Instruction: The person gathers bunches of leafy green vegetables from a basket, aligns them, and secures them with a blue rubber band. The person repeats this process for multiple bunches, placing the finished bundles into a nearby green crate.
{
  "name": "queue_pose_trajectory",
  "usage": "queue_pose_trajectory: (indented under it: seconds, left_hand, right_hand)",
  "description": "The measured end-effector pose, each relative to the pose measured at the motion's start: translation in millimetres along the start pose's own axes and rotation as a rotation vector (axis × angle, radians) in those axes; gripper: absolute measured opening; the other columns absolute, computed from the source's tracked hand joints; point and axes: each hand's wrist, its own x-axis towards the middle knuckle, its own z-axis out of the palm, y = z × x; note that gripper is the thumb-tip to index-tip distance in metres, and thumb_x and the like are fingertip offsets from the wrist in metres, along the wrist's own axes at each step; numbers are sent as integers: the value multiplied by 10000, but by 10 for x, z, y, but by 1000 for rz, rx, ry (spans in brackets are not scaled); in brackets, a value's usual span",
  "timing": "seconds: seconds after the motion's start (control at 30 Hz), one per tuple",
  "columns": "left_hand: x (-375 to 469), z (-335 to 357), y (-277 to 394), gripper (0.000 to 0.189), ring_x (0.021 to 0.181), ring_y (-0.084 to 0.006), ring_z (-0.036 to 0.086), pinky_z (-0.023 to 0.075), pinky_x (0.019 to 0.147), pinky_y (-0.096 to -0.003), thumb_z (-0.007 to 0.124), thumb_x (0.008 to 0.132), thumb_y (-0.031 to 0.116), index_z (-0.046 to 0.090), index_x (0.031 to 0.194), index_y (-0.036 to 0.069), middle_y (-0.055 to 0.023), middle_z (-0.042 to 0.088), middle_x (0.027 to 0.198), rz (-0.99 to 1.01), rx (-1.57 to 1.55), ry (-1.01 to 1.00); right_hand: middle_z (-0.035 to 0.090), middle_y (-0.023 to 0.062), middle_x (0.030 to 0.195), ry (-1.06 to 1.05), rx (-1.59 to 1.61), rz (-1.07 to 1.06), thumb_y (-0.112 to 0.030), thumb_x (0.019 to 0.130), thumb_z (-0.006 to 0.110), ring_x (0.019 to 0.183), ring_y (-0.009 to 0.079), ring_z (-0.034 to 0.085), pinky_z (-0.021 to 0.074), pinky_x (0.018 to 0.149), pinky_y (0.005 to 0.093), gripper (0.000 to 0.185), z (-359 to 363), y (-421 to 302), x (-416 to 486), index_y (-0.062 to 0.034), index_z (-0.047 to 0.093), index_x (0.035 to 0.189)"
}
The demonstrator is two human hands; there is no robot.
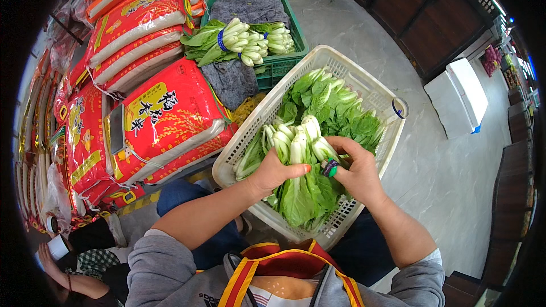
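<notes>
My left hand (279, 170) is wrapped round the left side of a loose bunch of leafy greens (298, 149) with pale stalks, its thumb across the front. My right hand (360, 172) grips the same bunch from the right, fingers behind a white stalk. At the right thumb sits a small green piece with a dark printed band (330, 167); how it is fastened is hidden. The bunch stands root ends up over a white plastic basket (225, 160). More greens (341, 111) lie in the basket, leaves overlapping.
Left are stacked red rice sacks (170, 106), with a phone (117, 130) on one. A green crate (300, 47) holds grey cloth (251, 6) and greens tied with blue tape (232, 40). A tape roll (400, 108) hangs at the basket's corner. Another person's hand (49, 260) shows lower left.
</notes>
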Motion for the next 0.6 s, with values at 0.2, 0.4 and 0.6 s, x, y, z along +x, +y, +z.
queue_pose_trajectory:
  seconds: [0.2, 0.4, 0.6]
  left_hand:
    - [3, -48, 2, 690, 1161, -177, 572, 461, 1001, -363, 772, 784, 96, 449, 1392, 38, -57, 597, 1267, -24, 20, -11]
    - [18, 43, -22, 697, 1166, -159, 552, 444, 1009, -351, 792, 785, 120, 453, 1389, 43, -40, 585, 1269, 64, 64, -23]
    - [46, 106, -74, 623, 1115, -137, 560, 449, 982, -336, 833, 806, 202, 520, 1320, 42, -20, 610, 1197, 44, -18, 0]
  right_hand:
    - [675, 32, 1044, -29, 301, 97, -19, 828, 736, 955, 96, 629, 505, 859, 256, 407, -273, -46, 70, -7, 606, 1213]
    - [614, -15, 900, 100, 375, 65, -4, 792, 750, 823, 69, 580, 478, 715, 229, 305, -164, -18, 78, -59, 532, 998]
    - [592, 16, 960, 223, 138, -31, 24, 828, 712, 870, 84, 568, 478, 748, 242, 275, 233, 41, 56, -19, 558, 1051]
